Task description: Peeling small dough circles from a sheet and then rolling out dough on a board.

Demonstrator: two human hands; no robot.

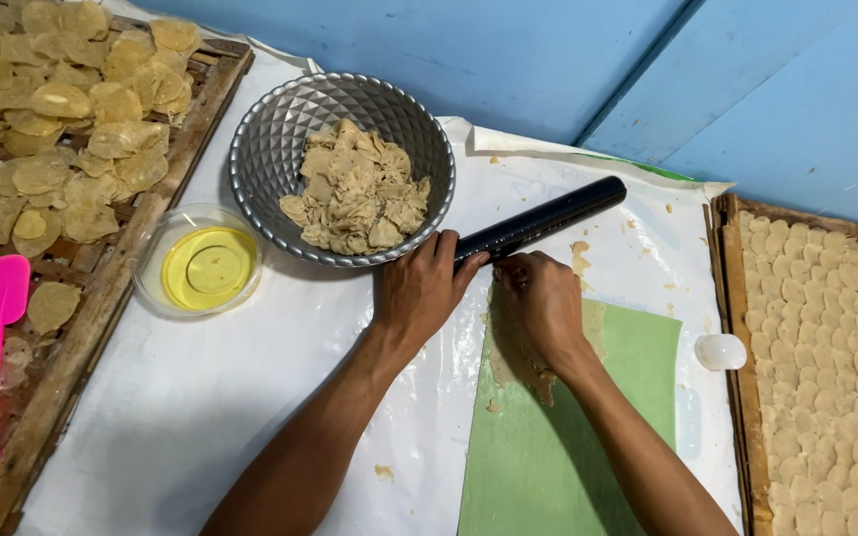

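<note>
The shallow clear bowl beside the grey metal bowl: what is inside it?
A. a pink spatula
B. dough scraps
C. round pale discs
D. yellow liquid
D: the shallow clear bowl holds a yellow liquid, while the dough scraps lie in the grey faceted metal bowl next to it.

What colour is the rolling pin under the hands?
Glossy black rolling pin, seen from the head view.

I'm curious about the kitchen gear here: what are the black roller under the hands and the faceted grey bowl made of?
The black cylindrical roller looks like smooth glossy plastic or coated pipe: it shows a bright streak of shine, though the material is uncertain. The round grey faceted bowl seems to be metal, probably aluminium or steel, with a dull silvery sheen on its pressed diamond facets.
</note>
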